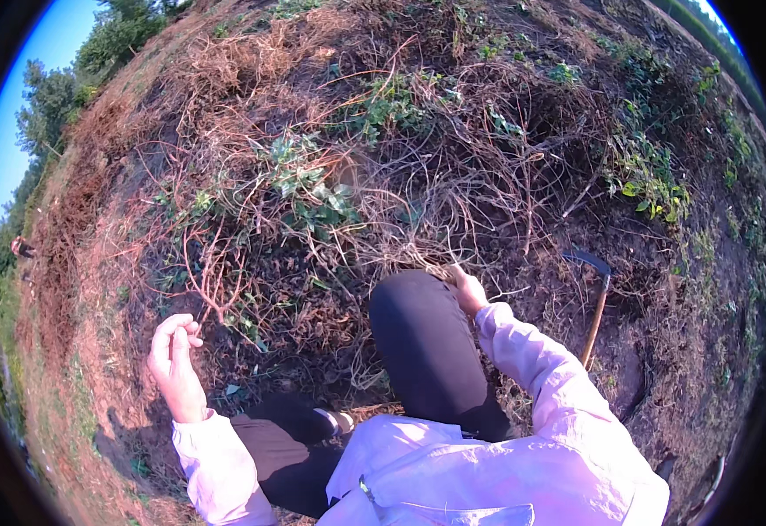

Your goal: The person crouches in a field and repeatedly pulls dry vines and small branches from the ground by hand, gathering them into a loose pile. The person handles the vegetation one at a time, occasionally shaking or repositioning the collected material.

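Note:
My right hand [468, 292] is beside my raised knee [416, 315], closed around a bunch of dry, pale vines [416, 253]. The knee hides part of its fingers. These stems run into a tangled heap of dry vines [449, 177] on the ground ahead of me. Off to the left, my left hand [176, 365] is raised with loosely bent fingers, and no object shows in it. Just beyond its fingertips lies a reddish forked branch [215, 289]. To the right of my right arm is a sickle [596, 302] with a curved dark blade and a wooden handle.
Green leafy stems [311, 187] grow among the dry heap, with more leafy plants [652, 187] at the right. Bare soil [659, 335] surrounds the sickle. Far left, a person [23, 248] is in the field near a row of trees [48, 112].

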The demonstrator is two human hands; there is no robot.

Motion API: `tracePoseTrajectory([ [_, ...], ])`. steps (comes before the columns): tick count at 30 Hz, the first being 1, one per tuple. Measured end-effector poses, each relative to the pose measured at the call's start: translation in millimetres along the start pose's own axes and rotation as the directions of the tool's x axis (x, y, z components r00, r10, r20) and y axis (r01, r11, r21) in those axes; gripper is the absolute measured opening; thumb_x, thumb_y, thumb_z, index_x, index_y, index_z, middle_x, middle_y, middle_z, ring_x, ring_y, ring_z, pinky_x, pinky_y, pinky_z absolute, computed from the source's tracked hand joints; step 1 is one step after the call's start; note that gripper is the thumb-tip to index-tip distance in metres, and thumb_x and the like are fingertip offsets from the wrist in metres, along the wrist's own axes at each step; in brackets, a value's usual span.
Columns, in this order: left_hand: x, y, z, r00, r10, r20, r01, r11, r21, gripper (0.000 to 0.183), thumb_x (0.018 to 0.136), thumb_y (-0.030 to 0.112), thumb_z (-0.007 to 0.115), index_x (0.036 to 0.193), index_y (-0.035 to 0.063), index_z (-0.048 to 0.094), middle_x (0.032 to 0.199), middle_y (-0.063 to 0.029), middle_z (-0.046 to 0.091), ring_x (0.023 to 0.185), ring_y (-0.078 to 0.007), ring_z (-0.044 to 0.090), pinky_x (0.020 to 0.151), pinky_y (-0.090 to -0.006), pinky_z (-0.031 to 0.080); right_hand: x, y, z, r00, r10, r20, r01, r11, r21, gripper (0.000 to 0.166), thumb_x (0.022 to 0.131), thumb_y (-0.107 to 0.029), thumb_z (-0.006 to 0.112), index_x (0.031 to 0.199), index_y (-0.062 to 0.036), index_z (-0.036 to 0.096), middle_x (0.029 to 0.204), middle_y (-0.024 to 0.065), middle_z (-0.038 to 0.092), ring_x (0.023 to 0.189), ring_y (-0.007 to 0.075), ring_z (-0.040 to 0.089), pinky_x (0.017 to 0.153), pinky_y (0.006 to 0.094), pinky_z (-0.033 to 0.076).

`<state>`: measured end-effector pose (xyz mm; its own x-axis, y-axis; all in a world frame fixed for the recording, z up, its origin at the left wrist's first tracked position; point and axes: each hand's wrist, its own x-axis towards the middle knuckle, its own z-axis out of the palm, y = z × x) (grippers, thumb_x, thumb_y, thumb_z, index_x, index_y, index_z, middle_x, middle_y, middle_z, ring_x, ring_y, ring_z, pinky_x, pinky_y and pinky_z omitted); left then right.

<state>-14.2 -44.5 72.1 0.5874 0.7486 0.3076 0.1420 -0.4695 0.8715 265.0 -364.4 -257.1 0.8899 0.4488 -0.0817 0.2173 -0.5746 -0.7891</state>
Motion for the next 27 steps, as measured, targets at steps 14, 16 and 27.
tracePoseTrajectory([
  [14, 11.4, -63.7, 66.2, 0.855, -0.268, 0.443, 0.244, 0.963, 0.112, 0.015, 0.091, 0.009, 0.052, 0.095, -0.0016, 0.062, 0.086, -0.0056, 0.063, 0.072, -0.0109, 0.059, 0.061, -0.0227, 0.047, 135.6, -83.8, 35.5, 0.960, -0.198, 0.198, 0.277, 0.780, -0.561, 0.116, 0.058, -0.048, 0.080, 0.144, -0.0053, 0.016, 0.143, 0.0218, 0.025, 0.135, 0.0381, 0.020, 0.105, 0.0608, 0.018],
  [16, 11.9, -60.6, 67.9, 0.843, -0.278, 0.461, 0.263, 0.960, 0.099, 0.016, 0.091, 0.009, 0.052, 0.096, -0.0016, 0.062, 0.087, -0.0061, 0.063, 0.072, -0.0111, 0.060, 0.061, -0.0225, 0.047, 133.1, -91.2, 59.3, 0.915, -0.095, 0.392, 0.336, 0.717, -0.611, 0.114, 0.062, -0.050, 0.076, 0.144, -0.0010, 0.012, 0.125, 0.0234, 0.048, 0.121, 0.0374, 0.042, 0.102, 0.0612, 0.024],
  [27, 13.5, -65.8, 70.9, 0.837, -0.263, 0.479, 0.266, 0.962, 0.064, 0.017, 0.092, 0.011, 0.053, 0.097, -0.0021, 0.062, 0.087, -0.0073, 0.064, 0.072, -0.0110, 0.060, 0.061, -0.0225, 0.048, 32.7, 16.7, 23.6, 0.884, -0.279, 0.374, 0.435, 0.785, -0.442, 0.027, 0.080, -0.024, 0.057, 0.101, -0.0078, 0.055, 0.072, 0.0095, 0.065, 0.069, 0.0290, 0.064, 0.073, 0.0396, 0.049],
])
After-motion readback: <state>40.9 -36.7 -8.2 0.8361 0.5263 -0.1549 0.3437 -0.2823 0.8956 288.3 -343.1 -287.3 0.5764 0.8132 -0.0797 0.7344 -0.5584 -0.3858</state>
